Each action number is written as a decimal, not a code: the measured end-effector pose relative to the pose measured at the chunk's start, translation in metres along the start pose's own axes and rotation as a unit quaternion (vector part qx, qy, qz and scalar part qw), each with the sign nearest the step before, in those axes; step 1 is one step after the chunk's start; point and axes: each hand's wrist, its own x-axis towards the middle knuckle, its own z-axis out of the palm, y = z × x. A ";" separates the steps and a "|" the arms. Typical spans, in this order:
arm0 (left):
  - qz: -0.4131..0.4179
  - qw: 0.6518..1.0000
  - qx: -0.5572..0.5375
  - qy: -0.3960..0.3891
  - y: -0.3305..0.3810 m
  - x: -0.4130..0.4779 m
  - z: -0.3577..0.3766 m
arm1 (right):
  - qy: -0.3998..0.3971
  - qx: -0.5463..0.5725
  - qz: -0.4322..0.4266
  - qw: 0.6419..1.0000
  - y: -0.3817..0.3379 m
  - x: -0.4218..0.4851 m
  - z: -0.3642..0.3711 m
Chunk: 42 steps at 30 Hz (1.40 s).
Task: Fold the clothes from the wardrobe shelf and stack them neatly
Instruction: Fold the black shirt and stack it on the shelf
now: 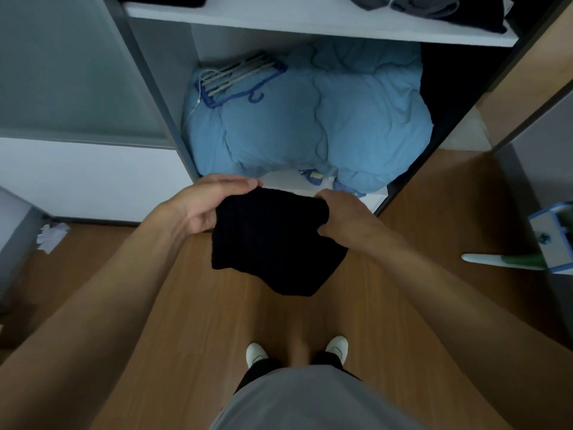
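Black knit garment (273, 240) is gripped along its top edge by left hand (204, 206) and right hand (344, 218), fingers (238, 183) curled on opposite corners (bulk hangs below, equally near both).

Dim, flat indoor light with soft shadows and no glare. Wide-angle bending curves the edges. The whole picture is slightly soft.

Tight quarters: a bulky blue duvet (310, 119) fills almost the whole lower wardrobe compartment, a bundle of hangers (235, 79) lying on its upper left. Only a narrow strip of white base panel (285, 183) shows in front of it. The white shelf (279, 23) above carries dark clothes (418, 4). Wooden floor (173, 290) lies open before the wardrobe, beneath a hanging black garment (273, 240).
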 end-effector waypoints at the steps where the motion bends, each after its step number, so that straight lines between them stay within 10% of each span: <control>1: 0.002 1.000 0.009 -0.014 0.000 -0.002 -0.002 | 0.015 -0.018 0.003 1.000 0.000 0.002 0.001; 9: 0.055 0.908 0.411 0.056 -0.024 0.004 -0.020 | 0.079 -0.058 -0.025 0.995 -0.015 0.004 -0.004; 15: 0.123 0.917 0.337 0.175 -0.040 0.016 -0.044 | 0.001 0.000 -0.074 0.997 -0.025 0.006 -0.013; 20: 0.177 0.978 -0.115 0.002 -0.061 0.013 -0.066 | -0.067 0.192 -0.041 0.978 -0.027 0.001 -0.026; 25: 0.070 0.991 0.046 -0.103 -0.085 0.018 -0.053 | -0.086 0.317 0.001 0.945 -0.025 0.002 -0.022; 27: 0.058 0.993 -0.025 -0.100 -0.086 0.020 -0.042 | -0.110 0.422 0.033 0.899 -0.018 -0.001 -0.020; 31: 0.043 0.981 -0.174 -0.076 -0.078 0.020 -0.021 | -0.080 0.753 0.068 0.649 0.009 -0.008 0.006; 33: 0.032 0.979 -0.193 -0.060 -0.072 0.022 -0.015 | -0.112 0.792 0.068 0.596 0.016 -0.013 0.034; 36: -0.024 0.981 -0.192 -0.018 -0.063 0.022 -0.015 | -0.182 0.757 0.058 0.625 0.016 -0.014 0.068; 42: -0.106 0.987 -0.084 0.083 -0.054 0.036 -0.040 | -0.053 0.635 0.132 0.759 0.025 0.014 0.074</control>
